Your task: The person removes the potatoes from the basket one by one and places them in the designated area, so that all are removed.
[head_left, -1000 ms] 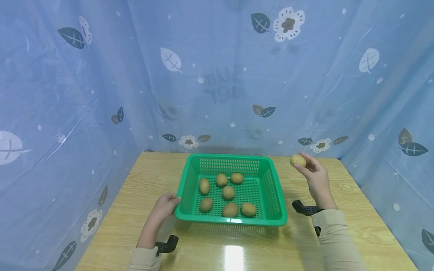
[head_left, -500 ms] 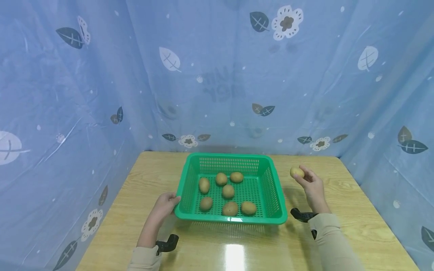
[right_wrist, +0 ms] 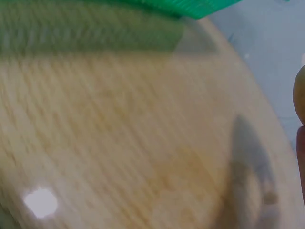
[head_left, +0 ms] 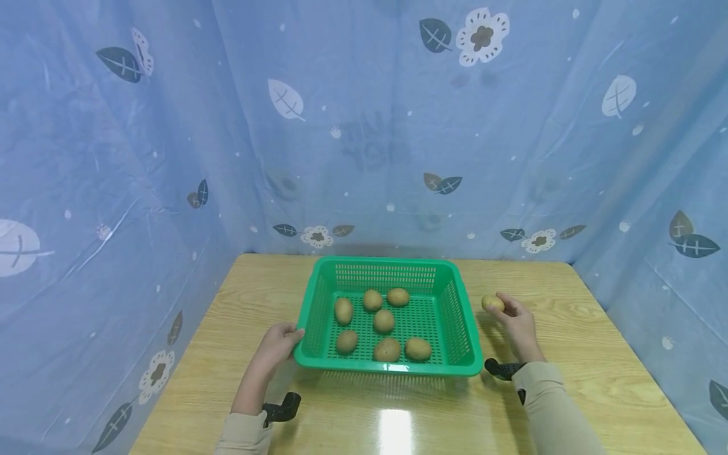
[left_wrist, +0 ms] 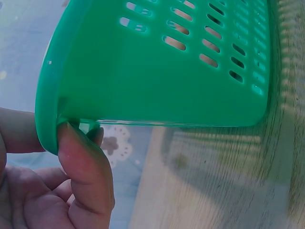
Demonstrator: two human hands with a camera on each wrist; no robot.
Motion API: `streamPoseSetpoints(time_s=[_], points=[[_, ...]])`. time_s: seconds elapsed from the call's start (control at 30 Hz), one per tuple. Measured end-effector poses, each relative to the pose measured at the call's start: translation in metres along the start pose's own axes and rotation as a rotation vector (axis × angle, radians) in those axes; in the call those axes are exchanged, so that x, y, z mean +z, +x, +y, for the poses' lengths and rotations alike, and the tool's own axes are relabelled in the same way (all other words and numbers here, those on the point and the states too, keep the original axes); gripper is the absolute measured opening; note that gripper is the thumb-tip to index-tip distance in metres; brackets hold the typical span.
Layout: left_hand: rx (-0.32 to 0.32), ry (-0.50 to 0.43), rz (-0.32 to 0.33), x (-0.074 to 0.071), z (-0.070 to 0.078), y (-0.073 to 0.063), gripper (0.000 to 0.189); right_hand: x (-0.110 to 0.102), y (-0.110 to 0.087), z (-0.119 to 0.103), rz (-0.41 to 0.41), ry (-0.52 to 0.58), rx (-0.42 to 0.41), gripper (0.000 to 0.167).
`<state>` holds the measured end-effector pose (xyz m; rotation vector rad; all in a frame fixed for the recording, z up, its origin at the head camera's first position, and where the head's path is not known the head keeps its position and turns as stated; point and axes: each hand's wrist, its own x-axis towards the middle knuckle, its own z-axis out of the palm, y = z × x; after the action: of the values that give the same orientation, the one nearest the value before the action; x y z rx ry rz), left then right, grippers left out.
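A green plastic basket [head_left: 392, 370] with slotted walls stands on the table, and several potatoes [head_left: 383, 321] lie spread over its floor. My left hand [head_left: 277, 344] grips the basket's left rim near the front corner; in the left wrist view its fingers [left_wrist: 86, 167] curl around the edge of the green wall [left_wrist: 143, 76]. To the right of the basket, my right hand [head_left: 519, 325] pinches a single potato [head_left: 491, 303] between thumb and fingers, held above the table. Only a sliver of that potato [right_wrist: 300, 95] shows at the edge of the right wrist view.
The wooden table [head_left: 227, 316] meets a blue patterned curtain [head_left: 370, 158] at the back and both sides. Black wrist mounts [head_left: 282, 409] sit on both forearms. A bright glare [head_left: 395, 433] shines on the tabletop in front of the basket.
My right hand, with the potato, has come down and slightly left, toward the basket's right side. The left hand and the basket have stayed in place.
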<state>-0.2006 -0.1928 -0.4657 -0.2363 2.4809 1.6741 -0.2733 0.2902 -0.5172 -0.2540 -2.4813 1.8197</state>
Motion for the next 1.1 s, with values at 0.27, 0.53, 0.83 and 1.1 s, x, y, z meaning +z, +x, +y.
streamPoseSetpoints(time_s=[0.27, 0.53, 0.83, 1.1], points=[[0.001, -0.013, -0.006, 0.002, -0.001, 0.0, 0.031, 0.003, 0.006, 0.017, -0.025, -0.121, 0.005, 0.069], [-0.007, -0.031, -0.02, 0.004, -0.003, -0.001, 0.031, 0.007, 0.01, 0.026, -0.051, -0.069, 0.066, 0.069], [-0.019, -0.013, -0.012, 0.0, 0.0, 0.001, 0.03, 0.012, 0.019, 0.024, -0.038, -0.072, 0.049, 0.068], [-0.023, -0.019, -0.012, 0.0, 0.002, 0.001, 0.031, 0.014, 0.021, 0.024, -0.043, -0.073, 0.039, 0.065]])
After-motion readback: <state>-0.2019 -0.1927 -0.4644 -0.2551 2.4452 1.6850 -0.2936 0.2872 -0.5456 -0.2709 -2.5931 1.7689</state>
